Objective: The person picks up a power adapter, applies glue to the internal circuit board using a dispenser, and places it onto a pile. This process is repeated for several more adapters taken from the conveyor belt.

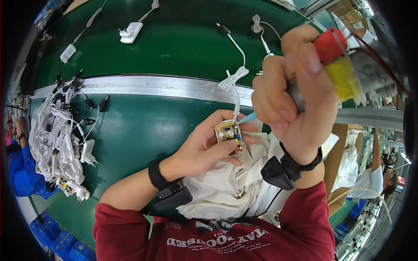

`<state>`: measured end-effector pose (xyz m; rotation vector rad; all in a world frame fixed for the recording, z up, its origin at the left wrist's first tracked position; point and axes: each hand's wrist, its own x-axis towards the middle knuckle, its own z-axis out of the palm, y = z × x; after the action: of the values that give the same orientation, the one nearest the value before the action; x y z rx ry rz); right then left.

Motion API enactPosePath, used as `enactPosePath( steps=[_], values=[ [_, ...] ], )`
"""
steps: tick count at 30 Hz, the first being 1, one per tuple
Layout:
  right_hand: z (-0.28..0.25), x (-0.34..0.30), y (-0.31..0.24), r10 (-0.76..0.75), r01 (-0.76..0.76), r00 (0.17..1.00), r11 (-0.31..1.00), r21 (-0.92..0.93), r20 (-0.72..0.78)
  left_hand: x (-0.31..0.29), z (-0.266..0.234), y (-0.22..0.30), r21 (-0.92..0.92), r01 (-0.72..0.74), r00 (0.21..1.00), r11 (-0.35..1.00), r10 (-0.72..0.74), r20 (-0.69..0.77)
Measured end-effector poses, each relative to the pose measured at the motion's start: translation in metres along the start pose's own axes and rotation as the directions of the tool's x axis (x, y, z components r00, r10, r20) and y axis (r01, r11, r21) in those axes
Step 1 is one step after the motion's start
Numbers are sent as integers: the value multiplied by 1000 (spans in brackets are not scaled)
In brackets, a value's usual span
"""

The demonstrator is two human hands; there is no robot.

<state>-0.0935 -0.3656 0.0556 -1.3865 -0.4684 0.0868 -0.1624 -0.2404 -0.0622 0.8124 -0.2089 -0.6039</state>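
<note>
In my left hand (198, 145) lies an uncased power adapter (228, 135), its circuit board facing up with small components showing. My fingers wrap round its white shell and the thumb presses its near end. A white cable (236, 104), coiled and tied, runs away from its far end to a black plug (223, 29). My right hand (300, 82) is closed round a grey cylindrical dispenser (376, 65) with red and yellow bands. Its tapered blue nozzle (249, 118) points at the far right corner of the adapter; whether the tip touches it I cannot tell.
A heap of adapters with white cables (58, 130) lies at left on the green bench. Beyond a metal rail (152, 87), more adapters (130, 32) lie on a green surface. Crumpled whitish cloth (217, 187) covers my lap. A cardboard box (339, 165) stands at right; people sit on both sides.
</note>
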Motion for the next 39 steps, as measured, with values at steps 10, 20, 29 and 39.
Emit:
enactPosePath(
  steps=[10, 20, 29, 39],
  values=[
    [10, -4, -13, 143, -145, 987, 989, -30, -71, -1, -1, 2, -55, 11, 1000, 998, -10, 20],
    [22, -17, -27, 257, -262, 962, 964, -39, -93, -1, -7, 6, -142, -2, 989, 990, -19, -147],
    [29, -17, -25, 282, -284, 958, 958, -29, -55, -5, -9, 9, -232, -99, 984, 968, 60, -169],
    [30, -14, -27, 292, -293, 955, 956, -11, -54, -1, -9, 9, -268, -77, 992, 960, 47, -117]
  ],
)
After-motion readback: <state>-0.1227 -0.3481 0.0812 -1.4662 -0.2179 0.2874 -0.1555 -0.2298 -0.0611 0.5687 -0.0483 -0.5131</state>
